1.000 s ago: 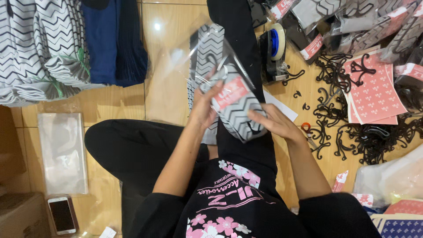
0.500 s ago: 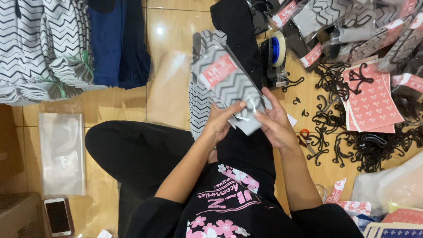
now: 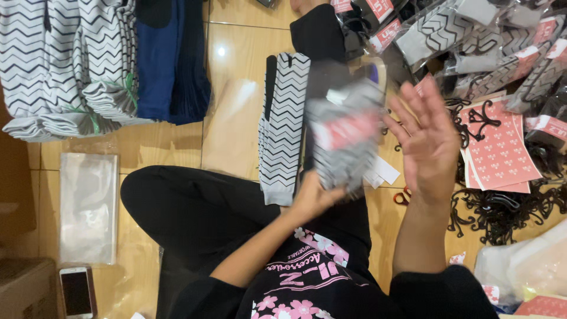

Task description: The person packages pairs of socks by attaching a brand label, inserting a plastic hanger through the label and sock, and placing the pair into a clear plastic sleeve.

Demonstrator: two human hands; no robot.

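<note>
Bare floor (image 3: 236,82) w/ open room lies left of the zigzag sock stack (image 3: 283,127); right side is crowded w/ packed socks (image 3: 472,35), pink label sheets (image 3: 499,153) & black hooks (image 3: 502,210). Left hand (image 3: 313,198) reaches up from the lap, grasping the bagged sock pack (image 3: 345,139) by its lower edge, above the legs. Right hand (image 3: 428,142) is released, palm spread, fingers up, just right of the pack, apart from it. Pack is motion-blurred: grey zigzag, red label band, clear wrap.

sock pack (image 3: 344,139): motion-blurred | left hand (image 3: 313,198): fingers hidden behind it
</note>
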